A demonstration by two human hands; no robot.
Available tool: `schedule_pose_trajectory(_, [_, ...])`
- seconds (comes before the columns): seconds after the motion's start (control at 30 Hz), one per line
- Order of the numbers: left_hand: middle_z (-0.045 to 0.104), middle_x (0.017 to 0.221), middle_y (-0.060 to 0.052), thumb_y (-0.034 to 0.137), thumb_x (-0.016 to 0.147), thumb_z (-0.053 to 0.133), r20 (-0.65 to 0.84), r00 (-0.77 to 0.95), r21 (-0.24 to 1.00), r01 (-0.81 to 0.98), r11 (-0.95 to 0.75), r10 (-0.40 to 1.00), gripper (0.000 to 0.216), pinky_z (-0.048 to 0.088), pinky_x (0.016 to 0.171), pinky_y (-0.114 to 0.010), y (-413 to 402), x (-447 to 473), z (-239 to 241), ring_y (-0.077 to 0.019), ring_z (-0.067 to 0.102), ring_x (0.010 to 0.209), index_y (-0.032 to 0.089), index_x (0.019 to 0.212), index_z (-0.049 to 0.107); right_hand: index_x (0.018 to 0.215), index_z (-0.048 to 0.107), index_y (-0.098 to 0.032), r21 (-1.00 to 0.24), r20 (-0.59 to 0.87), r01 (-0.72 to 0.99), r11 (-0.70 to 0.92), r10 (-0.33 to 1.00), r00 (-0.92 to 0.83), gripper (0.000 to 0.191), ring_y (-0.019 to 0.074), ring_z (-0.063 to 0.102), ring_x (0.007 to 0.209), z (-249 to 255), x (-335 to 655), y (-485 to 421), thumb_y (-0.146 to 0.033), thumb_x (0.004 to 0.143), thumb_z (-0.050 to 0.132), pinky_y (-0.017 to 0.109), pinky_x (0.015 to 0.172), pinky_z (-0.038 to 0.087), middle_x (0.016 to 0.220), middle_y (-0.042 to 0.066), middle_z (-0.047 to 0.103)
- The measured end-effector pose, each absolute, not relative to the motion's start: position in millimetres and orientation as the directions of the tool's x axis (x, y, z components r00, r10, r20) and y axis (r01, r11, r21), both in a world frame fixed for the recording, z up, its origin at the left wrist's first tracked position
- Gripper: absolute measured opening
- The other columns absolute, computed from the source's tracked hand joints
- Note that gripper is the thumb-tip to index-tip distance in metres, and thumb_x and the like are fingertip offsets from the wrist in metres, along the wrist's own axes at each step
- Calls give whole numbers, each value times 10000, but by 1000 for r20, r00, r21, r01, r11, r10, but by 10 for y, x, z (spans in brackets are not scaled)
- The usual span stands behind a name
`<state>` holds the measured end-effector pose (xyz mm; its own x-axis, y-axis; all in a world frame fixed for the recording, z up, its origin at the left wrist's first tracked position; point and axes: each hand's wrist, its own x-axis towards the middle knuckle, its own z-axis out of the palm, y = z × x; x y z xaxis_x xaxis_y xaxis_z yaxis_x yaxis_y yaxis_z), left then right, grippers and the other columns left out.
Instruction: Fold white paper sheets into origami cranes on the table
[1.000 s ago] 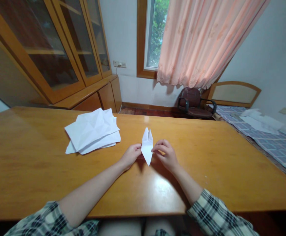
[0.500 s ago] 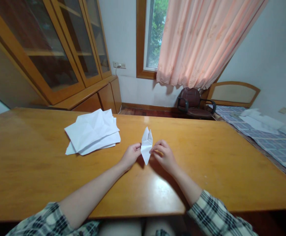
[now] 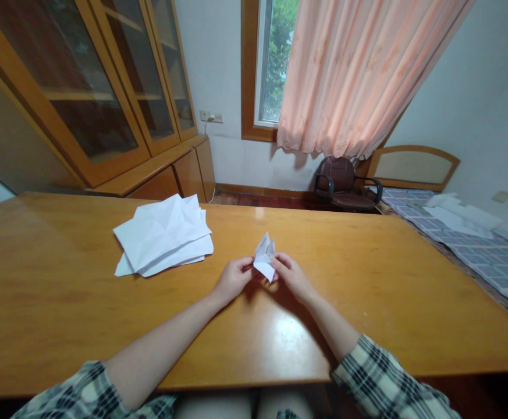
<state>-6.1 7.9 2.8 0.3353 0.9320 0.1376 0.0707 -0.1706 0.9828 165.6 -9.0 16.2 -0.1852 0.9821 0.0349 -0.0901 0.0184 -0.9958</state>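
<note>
Bare left hand [image 3: 235, 278]: we see thumb and fingers pinching the left edge of a small pointed white folded paper [image 3: 263, 263].
Bare right hand [image 3: 292, 276]: thumb and fingers pinch the right edge; some fingertips are hidden.
Paper position: between both hands, two tips pointing away from us; we cannot tell whether it touches the glossy yellow-brown wooden table [image 3: 367, 285] beneath.
Stack of creased white paper sheets [image 3: 166, 235]: beyond and left of the left hand, well apart.
Fold risk: we judge uneven pulling could tear or skew the creases; a slackened pinch could let flaps spring open.
</note>
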Motion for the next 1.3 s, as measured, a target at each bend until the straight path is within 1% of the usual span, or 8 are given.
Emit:
schedule_pose_trajectory(0.17, [732,824,-45,373,763,621,92,381,994,21,-108,920,284,505,734,-294,51,-51,103,-224,659,801,143,896,721,856,647,-181,-996,54,-86,38,979,-199,334,95,514,573,148,1652,-86,-488,727,674,229,556,437,711,-3,616])
schedule_pose_trajectory(0.33, [731,879,-63,458,790,608,1,483,993,-102,55,876,365,518,759,-320,10,-34,132,-210,668,769,144,952,701,813,654,-176,-994,73,-96,58,985,-159,295,86,486,550,149,1657,-79,-460,738,672,219,538,411,652,-18,587])
schedule_pose_trajectory(0.47, [728,871,-90,547,754,622,-59,509,974,-158,161,859,463,521,765,-330,3,-27,110,-222,675,780,137,956,694,760,642,-172,-991,59,-128,42,990,-128,301,88,473,526,148,1645,-76,-464,707,696,218,503,395,595,-28,558])
schedule_pose_trajectory(0.6, [725,871,-111,546,739,643,-113,536,945,-202,257,836,504,523,774,-342,7,-34,95,-233,686,795,132,1025,670,734,634,-166,-985,40,-170,21,993,-110,311,87,482,524,141,1640,-71,-456,671,727,220,497,411,593,-26,564])
schedule_pose_trajectory(0.83, [726,895,-112,476,755,643,-121,540,942,-203,268,833,430,524,724,-308,3,-44,133,-236,687,807,128,1003,681,729,624,-170,-983,33,-186,2,986,-162,277,86,495,520,141,1675,-72,-425,689,725,220,494,411,613,-19,580])
schedule_pose_trajectory(0.97, [724,897,-107,439,762,622,-117,540,935,-224,276,834,379,524,738,-310,3,-50,139,-225,683,795,125,963,685,716,622,-165,-985,52,-171,17,978,-204,245,88,511,526,150,1708,-76,-393,719,713,218,507,402,595,-21,579])
schedule_pose_trajectory(1.13, [714,847,-98,534,781,552,-80,520,922,-287,262,850,457,521,739,-319,17,-63,113,-228,672,813,121,931,677,746,655,-159,-989,39,-147,13,983,-180,247,106,555,564,143,1691,-75,-392,701,727,241,562,442,633,-1,625])
schedule_pose_trajectory(1.3, [705,797,-65,536,749,632,-44,439,985,-129,111,898,431,488,699,-261,47,-49,59,-188,644,751,116,839,674,760,672,-155,-991,19,-136,-1,989,-147,267,103,549,568,113,1654,-66,-402,680,737,236,561,439,649,5,634])
